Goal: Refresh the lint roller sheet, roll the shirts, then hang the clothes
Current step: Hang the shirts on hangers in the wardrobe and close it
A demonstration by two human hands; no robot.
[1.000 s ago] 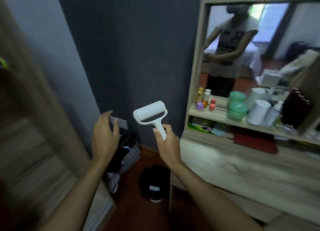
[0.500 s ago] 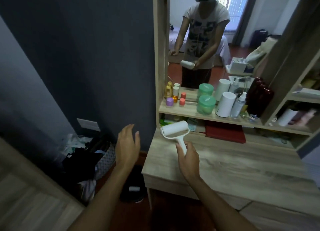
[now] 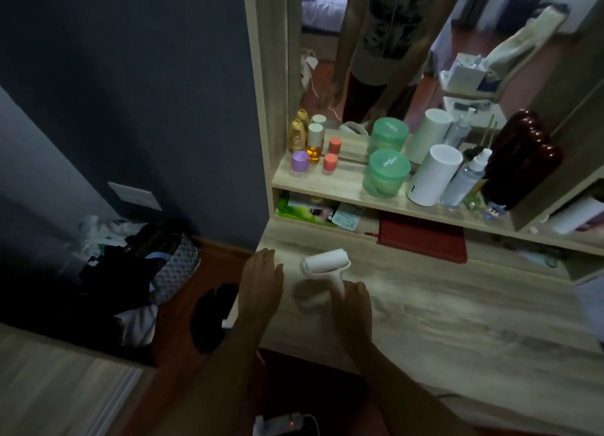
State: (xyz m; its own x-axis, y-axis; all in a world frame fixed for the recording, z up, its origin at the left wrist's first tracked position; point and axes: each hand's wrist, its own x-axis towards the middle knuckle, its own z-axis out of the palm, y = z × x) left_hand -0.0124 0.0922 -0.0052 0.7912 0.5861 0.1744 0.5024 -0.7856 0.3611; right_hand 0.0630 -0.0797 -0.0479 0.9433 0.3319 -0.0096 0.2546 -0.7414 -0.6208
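**Lint roller comes down to the dresser top**

Lowered from chest height half a second ago, the white lint roller (image 3: 327,263) now sits low over the wooden dresser top (image 3: 457,305), just left of centre in the frame, its drum end pointing up the picture toward the shelves and casting a soft shadow on the wood. Whether the drum touches the surface I cannot tell.

At the far left, a heap of dark clothes and a patterned bag (image 3: 173,265) lie on the floor against the grey wall, under a pale wall plate (image 3: 134,195). Lower centre-left, a dark round object (image 3: 212,318) sits on the red-brown floor.

Moving right, the left hand (image 3: 261,285) has come forward over the dresser's left edge, empty, its fingers straight and close together, reaching toward the roller without touching it. Just right of it, the right hand (image 3: 351,301) holds the roller's handle, fingers curled round it.

Upper centre, the shelf (image 3: 343,187) carries small bottles, a purple-capped jar (image 3: 300,161), a green tub (image 3: 387,172), a white cylinder (image 3: 433,174) and a spray bottle (image 3: 465,177), all doubled in the mirror (image 3: 376,43). Below the shelf lies a red book (image 3: 423,236).
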